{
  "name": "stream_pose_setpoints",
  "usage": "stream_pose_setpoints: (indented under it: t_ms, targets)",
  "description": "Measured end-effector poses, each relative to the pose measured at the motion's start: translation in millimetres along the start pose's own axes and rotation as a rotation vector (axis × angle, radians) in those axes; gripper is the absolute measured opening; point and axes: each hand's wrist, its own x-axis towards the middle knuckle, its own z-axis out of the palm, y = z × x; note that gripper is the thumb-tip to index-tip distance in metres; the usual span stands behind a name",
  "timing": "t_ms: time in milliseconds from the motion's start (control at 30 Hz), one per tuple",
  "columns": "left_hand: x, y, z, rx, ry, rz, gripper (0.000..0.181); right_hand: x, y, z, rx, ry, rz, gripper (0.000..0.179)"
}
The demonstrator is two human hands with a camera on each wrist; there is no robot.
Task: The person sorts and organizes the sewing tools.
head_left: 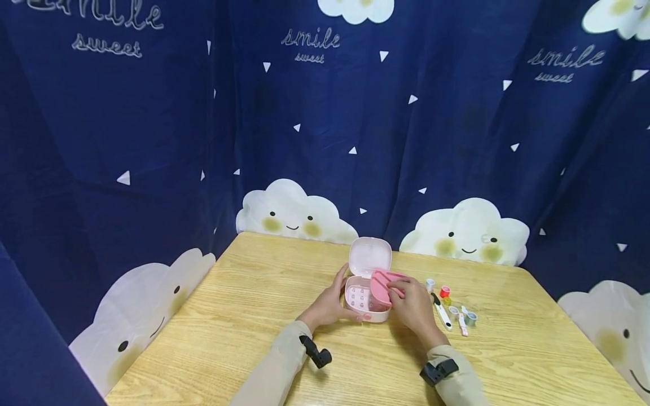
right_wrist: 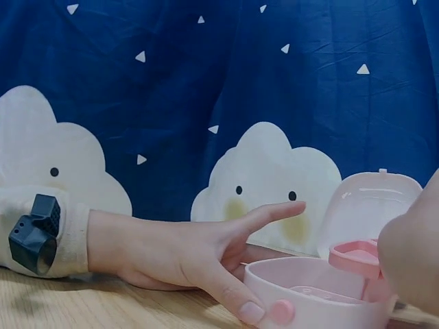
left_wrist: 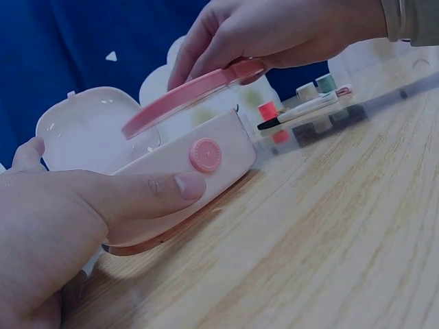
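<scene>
A small pale pink storage box (head_left: 376, 317) stands on the table with its hinged lid (head_left: 369, 256) raised at the back. My left hand (head_left: 327, 306) holds its left side, the thumb lying along the front close to a round pink button (left_wrist: 205, 155). The right hand (head_left: 412, 304) pinches a darker pink tray (head_left: 381, 286) by its right part. That tray is tilted over the right half of the box, its left end raised above the rim in the left wrist view. Inside the box shows a white panel (head_left: 358, 295) with several small pinkish marks.
Right of the box lie several thread spools, among them a red spool (head_left: 445, 291) and a grey-green spool (head_left: 471, 319). Beside them are a slim white tool with a black end (head_left: 443, 313) and a small white-and-pink item (head_left: 463, 325). A blue curtain (head_left: 304, 129) hangs behind the wooden table (head_left: 244, 316).
</scene>
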Motion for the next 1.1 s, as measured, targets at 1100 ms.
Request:
stream_pose_setpoints:
  t_ms: [1100]
  targets:
    - [-0.5, 3.5, 0.8, 0.013, 0.008, 0.013, 0.141, -8.5, 39.7, -21.7, -0.106, 0.004, 0.14, 0.023]
